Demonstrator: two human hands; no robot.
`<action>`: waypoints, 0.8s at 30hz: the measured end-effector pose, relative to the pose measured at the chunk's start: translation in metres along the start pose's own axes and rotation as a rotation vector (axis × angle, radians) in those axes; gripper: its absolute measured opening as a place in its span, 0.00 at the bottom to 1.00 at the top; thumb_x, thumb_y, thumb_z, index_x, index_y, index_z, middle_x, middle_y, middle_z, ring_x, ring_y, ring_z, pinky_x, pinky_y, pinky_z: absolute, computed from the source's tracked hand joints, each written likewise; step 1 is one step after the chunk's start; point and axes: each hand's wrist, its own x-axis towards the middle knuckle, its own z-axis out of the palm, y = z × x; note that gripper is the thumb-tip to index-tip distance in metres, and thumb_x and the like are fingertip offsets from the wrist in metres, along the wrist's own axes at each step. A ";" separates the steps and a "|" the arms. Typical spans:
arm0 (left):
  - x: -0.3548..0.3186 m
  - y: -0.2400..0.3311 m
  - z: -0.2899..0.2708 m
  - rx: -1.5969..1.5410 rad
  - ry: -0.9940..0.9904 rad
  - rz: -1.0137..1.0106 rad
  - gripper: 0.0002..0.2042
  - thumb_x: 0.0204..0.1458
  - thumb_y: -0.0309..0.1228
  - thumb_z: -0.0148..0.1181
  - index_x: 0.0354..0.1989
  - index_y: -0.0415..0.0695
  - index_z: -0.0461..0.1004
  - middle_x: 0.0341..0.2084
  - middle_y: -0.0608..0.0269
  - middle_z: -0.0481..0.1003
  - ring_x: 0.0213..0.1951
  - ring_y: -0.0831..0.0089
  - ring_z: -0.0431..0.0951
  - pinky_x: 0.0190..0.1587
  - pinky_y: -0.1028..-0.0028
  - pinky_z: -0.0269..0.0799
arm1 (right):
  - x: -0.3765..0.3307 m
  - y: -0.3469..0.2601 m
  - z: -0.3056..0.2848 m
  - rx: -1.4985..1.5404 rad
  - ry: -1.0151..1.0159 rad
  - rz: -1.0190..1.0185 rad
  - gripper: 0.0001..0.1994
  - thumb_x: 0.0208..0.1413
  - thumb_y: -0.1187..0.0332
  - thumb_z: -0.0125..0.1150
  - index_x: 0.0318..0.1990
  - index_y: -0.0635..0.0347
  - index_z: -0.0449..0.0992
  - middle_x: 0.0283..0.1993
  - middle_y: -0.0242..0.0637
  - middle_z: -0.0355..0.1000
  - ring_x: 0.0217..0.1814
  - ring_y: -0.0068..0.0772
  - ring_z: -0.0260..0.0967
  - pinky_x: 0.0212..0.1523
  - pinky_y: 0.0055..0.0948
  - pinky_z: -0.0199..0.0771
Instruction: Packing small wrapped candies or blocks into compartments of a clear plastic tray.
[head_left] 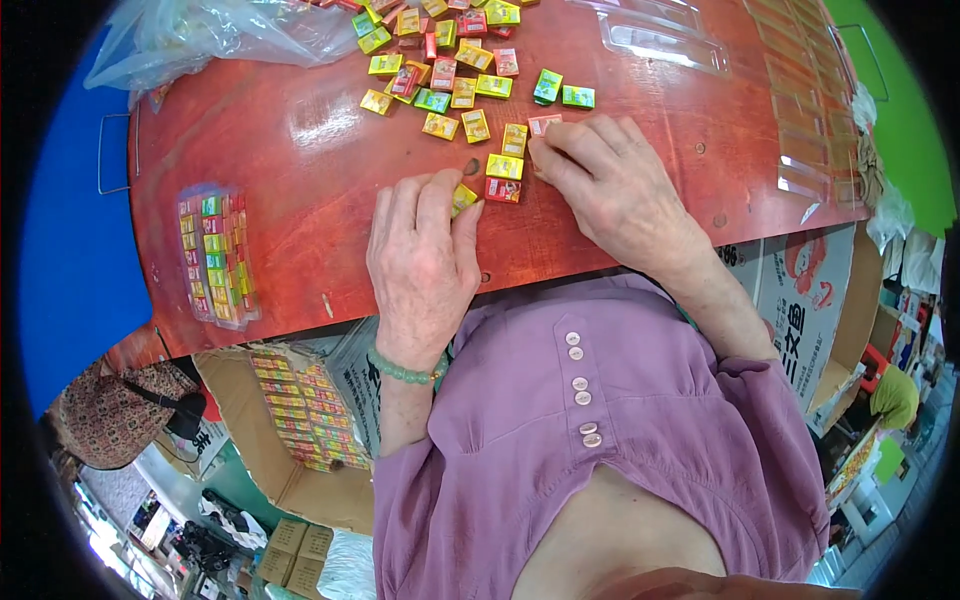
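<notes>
Red counter (300, 170) underfoot of everything, loose small boxes (450, 60) heaped toward its far edge, filled clear pack (215, 255) lying near the left edge. Left hand (422, 255) at the near edge, grip pinching a yellow box (463, 197); right hand (615, 185) just beside, fingertips pressed down on a pink box (543, 124), short row (504, 177) between them. Best kept square and snug, edges touching, one box at a time.

left hand (422, 255): palm down, fingers curled, grip closed | right hand (610, 185): palm down, fingertips pressed down
</notes>
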 end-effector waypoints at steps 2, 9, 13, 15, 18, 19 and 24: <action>-0.003 0.002 0.000 0.005 0.004 -0.008 0.17 0.51 0.24 0.69 0.49 0.38 0.75 0.40 0.52 0.73 0.42 0.53 0.75 0.44 0.58 0.74 | -0.003 0.001 0.000 -0.003 0.010 -0.013 0.13 0.52 0.73 0.66 0.46 0.64 0.78 0.49 0.39 0.73 0.47 0.41 0.72 0.48 0.38 0.72; 0.005 0.016 0.013 0.018 0.116 -0.020 0.22 0.47 0.36 0.75 0.47 0.38 0.75 0.38 0.53 0.73 0.40 0.54 0.75 0.41 0.59 0.74 | -0.006 0.000 0.001 0.082 0.035 -0.002 0.13 0.50 0.75 0.65 0.45 0.65 0.77 0.55 0.42 0.74 0.48 0.42 0.73 0.49 0.39 0.73; 0.013 0.024 0.013 0.115 0.040 -0.078 0.22 0.47 0.35 0.75 0.48 0.38 0.74 0.41 0.53 0.73 0.43 0.53 0.74 0.42 0.59 0.74 | -0.001 -0.001 -0.001 0.126 0.031 0.008 0.13 0.49 0.76 0.64 0.44 0.65 0.77 0.55 0.42 0.74 0.48 0.42 0.73 0.49 0.40 0.73; 0.014 0.024 0.014 0.095 0.019 -0.072 0.22 0.47 0.32 0.74 0.49 0.38 0.74 0.42 0.53 0.73 0.44 0.53 0.74 0.43 0.59 0.74 | -0.004 0.001 0.001 0.092 0.004 0.001 0.13 0.49 0.76 0.64 0.44 0.64 0.77 0.55 0.42 0.74 0.49 0.43 0.73 0.49 0.40 0.73; 0.009 0.019 0.011 0.050 0.013 -0.031 0.21 0.48 0.28 0.72 0.50 0.37 0.74 0.43 0.52 0.73 0.45 0.52 0.74 0.45 0.59 0.74 | -0.010 0.002 0.000 0.082 0.037 -0.050 0.13 0.49 0.77 0.65 0.44 0.63 0.77 0.53 0.42 0.75 0.50 0.43 0.73 0.48 0.39 0.74; 0.007 0.017 0.010 0.018 0.029 0.011 0.21 0.49 0.26 0.71 0.51 0.36 0.74 0.43 0.52 0.73 0.45 0.52 0.74 0.45 0.58 0.74 | -0.011 0.002 0.000 0.085 0.036 -0.051 0.13 0.49 0.77 0.65 0.44 0.63 0.77 0.53 0.42 0.75 0.50 0.43 0.73 0.48 0.39 0.74; 0.002 0.012 0.005 -0.061 0.028 -0.009 0.19 0.50 0.25 0.70 0.51 0.36 0.76 0.42 0.51 0.73 0.44 0.52 0.75 0.46 0.58 0.75 | -0.003 0.005 -0.003 0.250 0.034 0.023 0.14 0.52 0.76 0.68 0.46 0.63 0.76 0.50 0.43 0.73 0.51 0.45 0.73 0.50 0.40 0.76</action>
